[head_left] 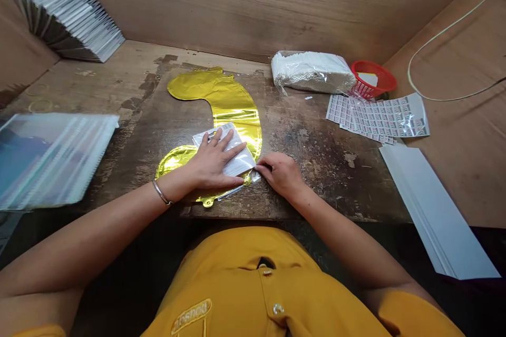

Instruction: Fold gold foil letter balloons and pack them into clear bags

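Observation:
A shiny gold foil balloon, flat and curved in outline, lies on the worn wooden table. On its lower part rests a small white packet with a barcode and clear plastic at its edges. My left hand is spread flat over the packet, pressing it against the foil, and hides much of it. At the packet's lower right corner, my right hand is closed in a pinch between thumb and forefinger. What sits in that pinch is too small to make out.
Flat packets stand in a row at back left; a stack of clear-wrapped sheets lies nearer. At right are a netted white bundle, a red basket, sticker sheets, folded white card and a cable.

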### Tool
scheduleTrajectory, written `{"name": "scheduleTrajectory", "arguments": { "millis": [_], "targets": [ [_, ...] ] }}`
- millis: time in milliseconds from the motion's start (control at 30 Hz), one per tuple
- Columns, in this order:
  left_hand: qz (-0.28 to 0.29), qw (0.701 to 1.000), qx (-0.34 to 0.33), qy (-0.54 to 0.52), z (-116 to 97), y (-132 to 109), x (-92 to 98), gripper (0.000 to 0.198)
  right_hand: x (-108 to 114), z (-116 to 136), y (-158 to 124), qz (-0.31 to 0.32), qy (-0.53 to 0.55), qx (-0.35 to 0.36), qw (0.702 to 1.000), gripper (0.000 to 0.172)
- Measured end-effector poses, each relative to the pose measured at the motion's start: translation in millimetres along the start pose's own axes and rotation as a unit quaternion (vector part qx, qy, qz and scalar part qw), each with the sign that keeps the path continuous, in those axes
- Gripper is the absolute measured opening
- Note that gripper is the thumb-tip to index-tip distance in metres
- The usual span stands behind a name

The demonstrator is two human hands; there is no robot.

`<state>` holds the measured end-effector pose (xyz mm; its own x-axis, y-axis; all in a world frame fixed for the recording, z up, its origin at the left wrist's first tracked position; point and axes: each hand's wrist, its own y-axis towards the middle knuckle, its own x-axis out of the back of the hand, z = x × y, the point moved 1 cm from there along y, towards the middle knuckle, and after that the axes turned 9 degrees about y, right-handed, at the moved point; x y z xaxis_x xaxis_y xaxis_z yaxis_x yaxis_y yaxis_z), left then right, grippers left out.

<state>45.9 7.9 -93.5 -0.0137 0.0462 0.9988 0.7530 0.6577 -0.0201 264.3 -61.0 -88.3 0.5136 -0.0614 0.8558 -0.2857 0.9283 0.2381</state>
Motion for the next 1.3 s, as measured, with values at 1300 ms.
{"name": "scheduleTrajectory", "arguments": {
  "millis": [1300],
  "targets": [
    [-0.195, 0.969, -0.087, -0.123, 0, -71, -16.5, 0.027, -31, 66, -3, 0.059, 0.090, 0.165, 0.980, 0.021]
  ]
}}
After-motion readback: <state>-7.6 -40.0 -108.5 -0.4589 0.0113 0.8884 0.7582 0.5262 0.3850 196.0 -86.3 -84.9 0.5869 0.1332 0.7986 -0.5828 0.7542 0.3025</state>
